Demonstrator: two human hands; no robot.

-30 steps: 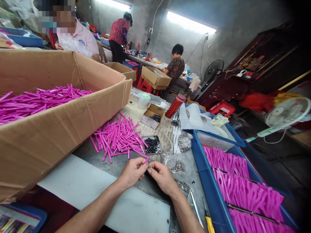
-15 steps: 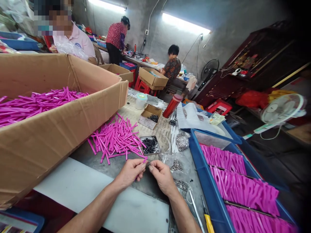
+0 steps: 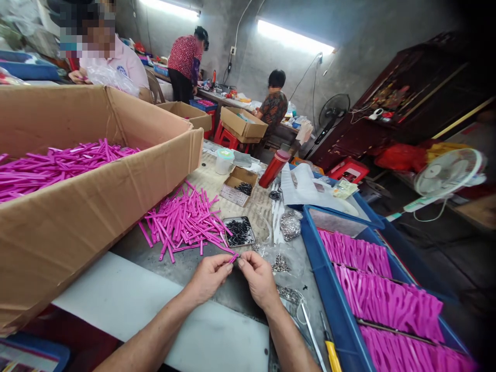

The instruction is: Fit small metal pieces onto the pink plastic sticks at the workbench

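My left hand (image 3: 212, 275) is closed in a pinch on a slim magenta plastic piece (image 3: 233, 257), whose end sticks out past the fingertips. Right beside it, my right hand (image 3: 256, 274) is also pinched, its thumb and forefinger almost meeting that end. A tiny dark part seems to sit between the fingertips, too small to name. Beyond my hands lies a loose pile of the same magenta pieces (image 3: 189, 219). A small tray of black parts (image 3: 238, 231) stands next to the pile. Small metal parts (image 3: 281, 263) lie on clear plastic to the right.
A large cardboard box (image 3: 96, 191) of magenta pieces fills the left. At right, a blue crate (image 3: 329, 299) holds rows of magenta pieces. A yellow-handled screwdriver (image 3: 332, 354), a red flask (image 3: 273, 169) and a small box (image 3: 238, 188) lie around the bench. Several people work behind.
The magenta piece's end now shows more between my hands, and my left fingers look more tucked in. Both hands stay in nearly the same place.
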